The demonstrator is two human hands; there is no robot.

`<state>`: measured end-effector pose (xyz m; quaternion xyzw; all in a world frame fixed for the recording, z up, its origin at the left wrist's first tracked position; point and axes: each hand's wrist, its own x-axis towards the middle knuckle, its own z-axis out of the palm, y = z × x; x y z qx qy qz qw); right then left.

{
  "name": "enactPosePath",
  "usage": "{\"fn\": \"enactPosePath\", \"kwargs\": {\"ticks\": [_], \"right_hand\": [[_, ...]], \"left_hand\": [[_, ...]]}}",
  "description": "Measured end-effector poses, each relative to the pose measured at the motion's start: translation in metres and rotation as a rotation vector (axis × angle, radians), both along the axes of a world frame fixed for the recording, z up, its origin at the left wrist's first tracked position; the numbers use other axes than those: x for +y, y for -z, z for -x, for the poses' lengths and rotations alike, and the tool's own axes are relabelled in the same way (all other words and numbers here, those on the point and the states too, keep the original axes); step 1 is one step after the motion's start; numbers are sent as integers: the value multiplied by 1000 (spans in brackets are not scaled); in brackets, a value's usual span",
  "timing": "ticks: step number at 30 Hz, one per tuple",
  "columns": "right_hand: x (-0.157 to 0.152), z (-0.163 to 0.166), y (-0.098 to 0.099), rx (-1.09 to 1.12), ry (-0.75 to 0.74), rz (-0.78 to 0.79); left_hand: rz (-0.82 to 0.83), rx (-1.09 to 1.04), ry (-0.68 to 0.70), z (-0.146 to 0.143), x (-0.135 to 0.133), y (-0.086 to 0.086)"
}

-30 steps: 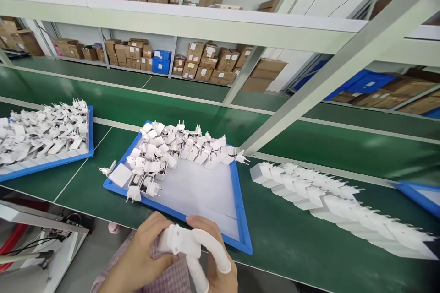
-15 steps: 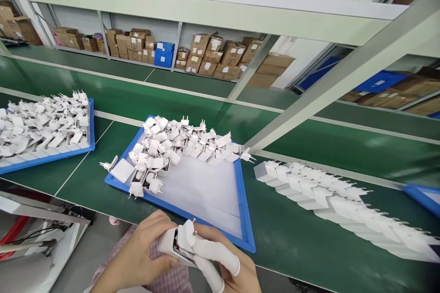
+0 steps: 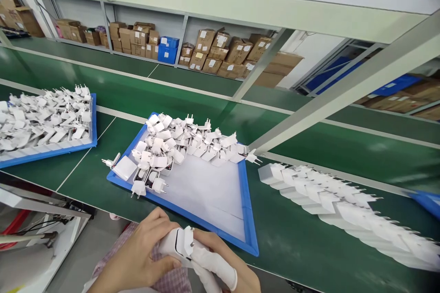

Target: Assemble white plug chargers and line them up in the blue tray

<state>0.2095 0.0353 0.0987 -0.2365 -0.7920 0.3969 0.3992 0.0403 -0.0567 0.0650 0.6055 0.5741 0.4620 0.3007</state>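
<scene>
At six o'clock in the view, just off the near edge of the green table (image 3: 309, 247), both hands grip one white plug adapter (image 3: 180, 243). The left hand (image 3: 144, 256) wraps its fingers around the adapter's left end, thumb underneath. The right hand (image 3: 223, 270), with white finger cots on two fingers, clasps the right end, and the adapter's round pin face is turned up between the two hands.

Just beyond the hands, toward twelve o'clock, lies a blue tray (image 3: 245, 201) with a pile of white plugs (image 3: 178, 142) heaped along its far and left sides; the near part of its white floor is bare. At three o'clock a row of white adapters (image 3: 343, 201) lies overlapped on the table. At nine o'clock a second blue tray (image 3: 92, 119) holds more white plugs. Cardboard boxes (image 3: 220, 52) stand on shelves at twelve o'clock.
</scene>
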Motion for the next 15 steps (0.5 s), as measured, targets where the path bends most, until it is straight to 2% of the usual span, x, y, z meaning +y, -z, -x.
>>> {"fn": "enactPosePath", "kwargs": {"ticks": [3, 6, 9, 12, 15], "right_hand": [[10, 0, 6, -77, -141, -91], [21, 2, 27, -182, -292, -167], [25, 9, 53, -224, -302, -178], [26, 16, 71, -246, -302, -158], [24, 18, 78, -274, -268, -206]], "left_hand": [[55, 15, -14, 2, 3, 10], [118, 31, -51, 5, 9, 28], [204, -9, -94, 9, 14, 43], [294, -101, -114, 19, 13, 47], [343, -335, -4, 29, 10, 46]]}}
